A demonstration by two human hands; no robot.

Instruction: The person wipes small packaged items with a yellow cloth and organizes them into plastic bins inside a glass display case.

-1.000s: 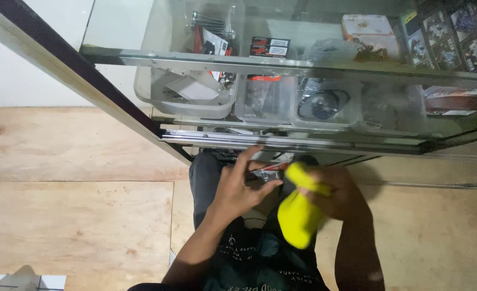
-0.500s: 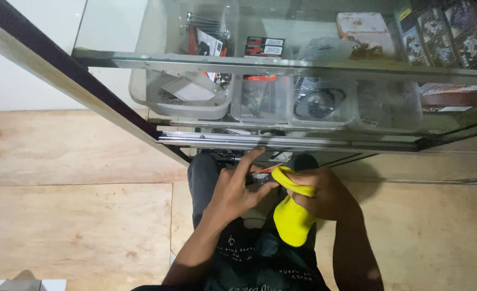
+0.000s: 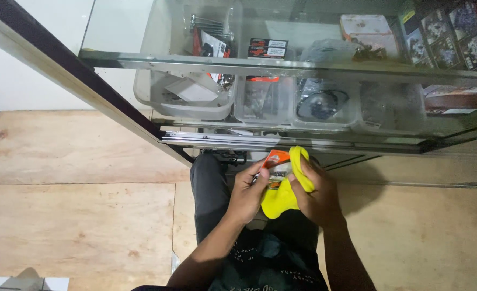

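While the left hand pinches a small orange packet just below the glass cabinet, the right hand, fingers curled around a yellow cloth, presses it against the packet. Judged step: wiping; next calls for turning the packet.

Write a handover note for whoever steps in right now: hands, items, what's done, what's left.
Left hand: holds a small orange-topped packet by its edge.
Right hand: presses a yellow cloth against the packet.
Both sit over the lap, just below the glass display case and its sliding rail.
Done: packet is out of the case, cloth on it.
Left: it is not back on a shelf yet.
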